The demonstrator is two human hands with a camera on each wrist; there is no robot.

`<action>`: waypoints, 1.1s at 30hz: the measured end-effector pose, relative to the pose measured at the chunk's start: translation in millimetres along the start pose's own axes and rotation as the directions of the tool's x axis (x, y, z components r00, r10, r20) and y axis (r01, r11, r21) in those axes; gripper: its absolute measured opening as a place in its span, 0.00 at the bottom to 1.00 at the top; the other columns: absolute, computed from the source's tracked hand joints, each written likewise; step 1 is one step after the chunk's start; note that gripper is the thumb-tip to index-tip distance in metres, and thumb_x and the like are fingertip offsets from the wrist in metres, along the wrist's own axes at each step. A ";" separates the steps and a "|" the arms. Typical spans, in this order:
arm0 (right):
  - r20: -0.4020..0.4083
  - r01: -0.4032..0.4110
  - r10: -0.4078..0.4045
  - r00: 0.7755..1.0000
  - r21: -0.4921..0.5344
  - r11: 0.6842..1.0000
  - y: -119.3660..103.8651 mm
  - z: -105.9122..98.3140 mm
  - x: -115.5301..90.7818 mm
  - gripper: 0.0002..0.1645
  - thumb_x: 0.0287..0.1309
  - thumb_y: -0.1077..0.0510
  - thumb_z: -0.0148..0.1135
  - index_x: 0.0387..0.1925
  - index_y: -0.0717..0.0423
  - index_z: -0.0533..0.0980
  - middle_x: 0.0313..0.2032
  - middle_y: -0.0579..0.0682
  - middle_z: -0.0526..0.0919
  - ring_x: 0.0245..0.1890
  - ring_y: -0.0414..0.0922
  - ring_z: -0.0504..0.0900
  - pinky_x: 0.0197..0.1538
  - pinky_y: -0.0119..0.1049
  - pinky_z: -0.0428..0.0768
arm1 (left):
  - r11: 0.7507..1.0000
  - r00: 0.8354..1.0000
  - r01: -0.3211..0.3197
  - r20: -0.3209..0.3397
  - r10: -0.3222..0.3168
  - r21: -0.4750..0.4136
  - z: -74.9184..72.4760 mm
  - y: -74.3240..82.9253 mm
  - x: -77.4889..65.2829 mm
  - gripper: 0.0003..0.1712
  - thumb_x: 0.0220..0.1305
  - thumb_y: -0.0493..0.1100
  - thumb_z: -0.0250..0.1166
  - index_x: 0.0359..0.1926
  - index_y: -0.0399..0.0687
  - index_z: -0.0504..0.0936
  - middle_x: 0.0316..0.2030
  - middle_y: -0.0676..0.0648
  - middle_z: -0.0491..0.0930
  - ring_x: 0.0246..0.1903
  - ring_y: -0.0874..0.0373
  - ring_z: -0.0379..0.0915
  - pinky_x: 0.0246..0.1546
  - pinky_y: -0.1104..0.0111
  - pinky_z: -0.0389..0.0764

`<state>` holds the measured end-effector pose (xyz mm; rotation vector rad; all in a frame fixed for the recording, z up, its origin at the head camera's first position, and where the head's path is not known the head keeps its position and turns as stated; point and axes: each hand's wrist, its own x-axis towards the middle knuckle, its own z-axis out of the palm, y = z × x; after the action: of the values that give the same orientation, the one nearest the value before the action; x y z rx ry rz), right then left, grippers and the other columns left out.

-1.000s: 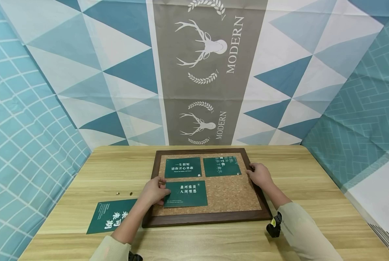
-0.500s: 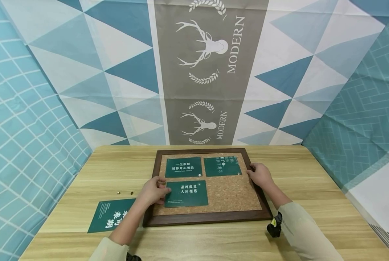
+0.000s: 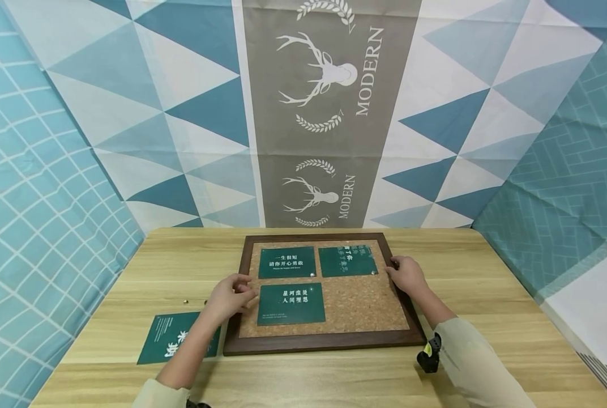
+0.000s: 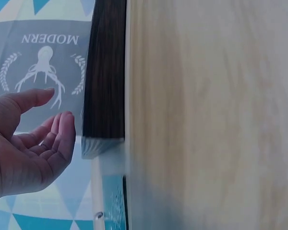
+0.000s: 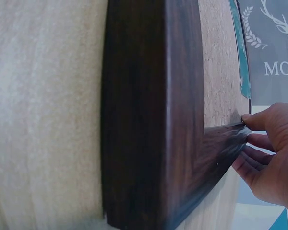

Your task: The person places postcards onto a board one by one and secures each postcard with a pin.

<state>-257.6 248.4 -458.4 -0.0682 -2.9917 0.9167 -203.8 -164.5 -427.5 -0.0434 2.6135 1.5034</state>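
Note:
A cork board (image 3: 364,306) with a dark wooden frame lies on the table. Three green cards with white writing are on it: one upper left (image 3: 287,271), one upper right (image 3: 359,266), one lower left (image 3: 291,314). Small shiny pins show at the lower right corners of the upper two. My left hand (image 3: 227,300) hovers over the left frame side beside the lower left card, fingers loosely bent and holding nothing, as the left wrist view (image 4: 33,148) shows. My right hand (image 3: 407,276) grips the right frame side, thumb on top and fingers at its outer edge in the right wrist view.
Left of the board, a fourth green card (image 3: 153,340) lies on the wooden table (image 3: 334,379), partly hidden by my left forearm. Two small pins, one of them a brassy pin (image 3: 185,301), lie just behind it. A patterned cloth (image 3: 206,113) hangs behind the table.
My left hand has let go of the lower left card and drawn back a little to the left. That card stays in place, and my right hand keeps its grip on the frame.

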 end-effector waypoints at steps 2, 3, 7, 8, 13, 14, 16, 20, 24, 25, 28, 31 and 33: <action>0.001 0.002 -0.002 1.000 0.000 1.000 0.0 -0.3 -0.5 0.26 0.64 0.60 0.54 0.58 0.74 0.67 0.49 0.71 0.77 0.18 0.43 0.73 0.26 0.35 0.70 | 1.000 1.000 0.004 -0.013 -0.004 0.021 -3.9 -0.9 -0.9 0.24 0.60 0.39 0.63 0.57 0.35 0.72 0.36 0.40 0.74 0.29 0.55 0.76 0.29 0.64 0.82; -0.002 0.005 -0.005 1.000 -0.003 1.000 -0.1 -0.4 -1.0 0.26 0.64 0.60 0.54 0.58 0.74 0.67 0.49 0.71 0.77 0.19 0.43 0.74 0.27 0.35 0.71 | 0.999 1.000 0.007 -0.021 -0.006 0.036 -5.8 -1.8 -1.0 0.24 0.60 0.40 0.63 0.56 0.35 0.72 0.37 0.40 0.74 0.29 0.55 0.76 0.29 0.65 0.82; -0.008 0.009 -0.009 1.000 -0.009 1.000 0.4 -0.3 -1.7 0.26 0.63 0.60 0.55 0.57 0.74 0.68 0.50 0.71 0.76 0.23 0.45 0.77 0.28 0.36 0.72 | 0.998 0.999 0.015 -0.041 -0.012 0.059 -14.0 -3.5 -2.2 0.25 0.61 0.42 0.62 0.57 0.35 0.72 0.39 0.38 0.75 0.30 0.54 0.77 0.29 0.65 0.81; -0.007 0.007 -0.007 1.000 -0.007 1.000 0.5 -0.2 -1.6 0.26 0.63 0.60 0.55 0.57 0.74 0.68 0.50 0.71 0.76 0.22 0.45 0.77 0.27 0.36 0.72 | 0.998 0.999 0.017 -0.044 -0.014 0.063 -16.2 -4.0 -2.8 0.26 0.61 0.43 0.62 0.58 0.36 0.72 0.40 0.38 0.75 0.30 0.54 0.77 0.30 0.65 0.80; -0.004 0.001 -0.001 1.000 -0.004 1.000 0.8 -0.2 -1.6 0.26 0.64 0.60 0.54 0.58 0.74 0.67 0.51 0.71 0.76 0.20 0.43 0.73 0.27 0.35 0.70 | 0.997 0.999 0.020 -0.046 -0.016 0.080 -27.3 -8.4 -6.0 0.27 0.62 0.46 0.61 0.59 0.37 0.71 0.42 0.38 0.75 0.34 0.54 0.76 0.33 0.63 0.81; -0.004 -0.001 0.001 1.000 -0.005 1.000 0.8 -0.2 -1.6 0.26 0.64 0.60 0.54 0.58 0.74 0.68 0.51 0.71 0.76 0.20 0.43 0.73 0.27 0.35 0.70 | 0.997 0.999 0.024 -0.046 -0.020 0.079 -29.7 -9.3 -6.8 0.27 0.63 0.46 0.61 0.59 0.37 0.71 0.43 0.38 0.75 0.35 0.54 0.76 0.34 0.63 0.81; -0.004 -0.003 0.003 1.000 -0.006 1.000 1.0 -0.1 -1.5 0.26 0.64 0.60 0.54 0.58 0.74 0.67 0.52 0.71 0.75 0.21 0.43 0.73 0.28 0.35 0.70 | 0.997 0.999 0.029 -0.047 -0.026 0.073 -34.3 -12.1 -7.5 0.28 0.63 0.47 0.61 0.59 0.37 0.70 0.44 0.38 0.74 0.36 0.54 0.76 0.36 0.62 0.82; -0.004 0.001 -0.001 1.000 -0.005 1.000 1.1 -0.1 -1.2 0.26 0.64 0.60 0.54 0.58 0.74 0.67 0.52 0.71 0.75 0.22 0.44 0.74 0.28 0.36 0.70 | 0.996 0.997 0.040 -0.063 -0.035 0.080 -43.5 -17.3 -8.2 0.28 0.64 0.48 0.60 0.60 0.36 0.70 0.45 0.37 0.74 0.38 0.53 0.76 0.36 0.63 0.82; -0.008 0.010 -0.010 1.000 -0.007 1.000 1.4 -0.4 -0.6 0.26 0.64 0.60 0.54 0.58 0.74 0.67 0.51 0.71 0.75 0.23 0.44 0.75 0.29 0.36 0.71 | 0.995 0.996 0.046 -0.080 -0.038 0.093 -50.6 -22.5 -8.6 0.29 0.64 0.48 0.59 0.60 0.35 0.69 0.45 0.36 0.74 0.38 0.52 0.77 0.36 0.63 0.82; -0.005 0.010 -0.010 1.000 -0.003 1.000 1.4 -0.6 -0.5 0.26 0.64 0.60 0.54 0.58 0.74 0.67 0.51 0.71 0.75 0.22 0.44 0.74 0.29 0.36 0.70 | 0.994 0.996 0.046 -0.082 -0.038 0.095 -52.0 -23.4 -8.8 0.29 0.64 0.49 0.59 0.60 0.35 0.69 0.45 0.35 0.74 0.38 0.52 0.76 0.36 0.63 0.82; -0.006 0.012 -0.012 1.000 -0.004 1.000 1.9 -0.7 -0.4 0.26 0.64 0.60 0.54 0.58 0.74 0.67 0.51 0.71 0.75 0.21 0.42 0.74 0.28 0.35 0.70 | 0.993 0.995 0.050 -0.091 -0.041 0.105 -55.9 -26.5 -9.1 0.29 0.64 0.49 0.59 0.60 0.35 0.69 0.46 0.35 0.74 0.38 0.53 0.76 0.36 0.63 0.82; -0.006 0.011 -0.011 1.000 -0.003 1.000 2.5 -0.4 -0.6 0.26 0.64 0.60 0.54 0.58 0.74 0.67 0.50 0.71 0.76 0.22 0.43 0.74 0.28 0.36 0.70 | 0.992 0.993 0.058 -0.105 -0.046 0.111 -59.7 -28.6 -9.4 0.30 0.64 0.50 0.58 0.60 0.35 0.69 0.46 0.35 0.74 0.38 0.52 0.76 0.36 0.64 0.82; -0.006 0.009 -0.009 1.000 -0.004 1.000 3.0 0.1 -0.6 0.26 0.64 0.60 0.54 0.58 0.74 0.68 0.50 0.70 0.76 0.23 0.44 0.75 0.28 0.36 0.71 | 0.991 0.992 0.064 -0.120 -0.049 0.119 -62.4 -29.7 -9.9 0.29 0.64 0.49 0.58 0.60 0.35 0.69 0.47 0.35 0.74 0.38 0.51 0.77 0.35 0.65 0.82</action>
<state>-256.8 250.8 -460.2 -0.0571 -2.9853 0.9082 -197.3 -233.7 -420.8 -0.1974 2.7652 1.3576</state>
